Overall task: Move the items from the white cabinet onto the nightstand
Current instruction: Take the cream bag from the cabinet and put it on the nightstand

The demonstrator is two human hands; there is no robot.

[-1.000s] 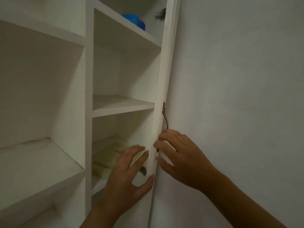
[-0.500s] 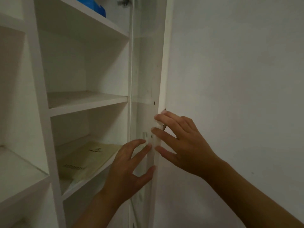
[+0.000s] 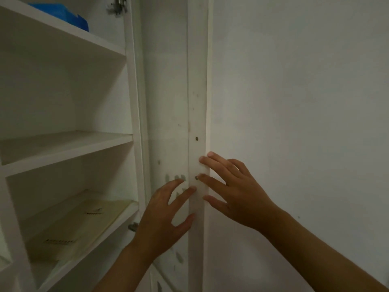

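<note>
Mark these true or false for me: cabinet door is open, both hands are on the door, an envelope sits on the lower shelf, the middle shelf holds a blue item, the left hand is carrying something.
1. The cabinet door is open. True.
2. The left hand and right hand are both at the door's edge. True.
3. A yellowish envelope lies on the lower shelf. True.
4. The middle shelf holds the blue item. False: it sits on the top shelf.
5. The left hand carries something. False: it is spread open, empty.

Single head cam, worn by the person, wide-angle. Faces fwd and slightly up, v. close to the white cabinet (image 3: 126, 114): open shelves fill the left, door (image 3: 196, 102) edge at centre, plain wall (image 3: 294, 102) on the right. Both forearms enter from the bottom. No 2nd view.
</note>
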